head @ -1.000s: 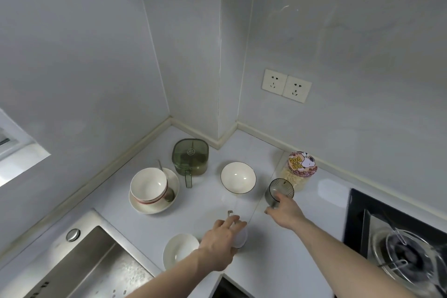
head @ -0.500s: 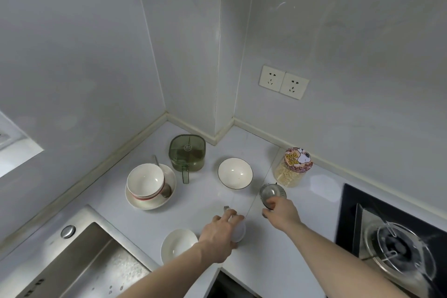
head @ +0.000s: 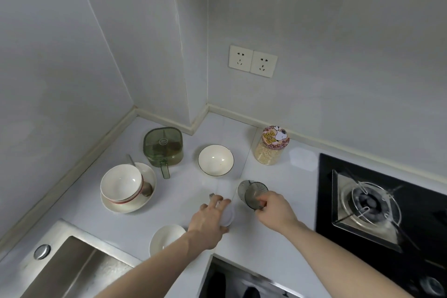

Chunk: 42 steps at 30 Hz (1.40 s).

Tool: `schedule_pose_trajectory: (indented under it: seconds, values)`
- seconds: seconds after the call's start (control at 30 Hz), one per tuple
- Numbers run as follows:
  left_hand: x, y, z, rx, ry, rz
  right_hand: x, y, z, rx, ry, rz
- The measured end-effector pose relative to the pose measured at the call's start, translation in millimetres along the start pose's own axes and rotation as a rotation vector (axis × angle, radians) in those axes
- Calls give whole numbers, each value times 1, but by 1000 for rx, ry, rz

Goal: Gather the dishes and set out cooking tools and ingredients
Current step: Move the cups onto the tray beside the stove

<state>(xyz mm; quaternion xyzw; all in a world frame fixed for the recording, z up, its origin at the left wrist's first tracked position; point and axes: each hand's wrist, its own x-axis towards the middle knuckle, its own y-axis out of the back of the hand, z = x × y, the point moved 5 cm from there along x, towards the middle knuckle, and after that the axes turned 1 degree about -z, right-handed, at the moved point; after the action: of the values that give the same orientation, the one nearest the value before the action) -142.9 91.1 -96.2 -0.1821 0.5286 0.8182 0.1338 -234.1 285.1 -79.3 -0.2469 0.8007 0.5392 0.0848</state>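
Note:
My right hand [head: 273, 209] grips a smoky grey glass [head: 252, 193] by its rim and tips it onto its side above the counter. Over a small white cup [head: 227, 216], mostly hidden under the palm, rests my left hand [head: 209, 221]; a small metal piece pokes out past the fingertips. A white dark-rimmed bowl [head: 215, 160] sits behind both hands. To the left, a red-striped bowl [head: 121, 182] with a spoon sits on a white plate [head: 148, 176]. A small white dish [head: 164, 237] lies near my left forearm.
A green lidded seasoning box [head: 163, 146] stands near the corner. A cartoon-lidded jar [head: 271, 146] of pale grains stands right of the bowl. The steel sink [head: 72, 273] is at lower left, a black gas hob [head: 377, 203] at right. Two wall sockets [head: 252, 61] are above.
My right hand has tipped the grey glass from upright onto its side and drawn it nearer. My left hand stays on the white cup. The camera has moved closer.

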Motion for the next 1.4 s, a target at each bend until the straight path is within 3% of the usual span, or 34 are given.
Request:
schedule_pose_trajectory:
  seconds: [0.23, 0.73, 1.1, 1.4]
  values:
    - [1, -3, 1, -34, 11, 22, -4, -8, 11, -103, 2, 13]
    - [-3, -1, 30, -78, -30, 33, -92, 25, 53, 53, -45, 183]
    - [-69, -24, 250, -80, -425, 152, -265, 80, 211, 305, -167, 567]
    - [-131, -90, 424, -105, -604, 170, -425, 105, 354, 338, -286, 747]
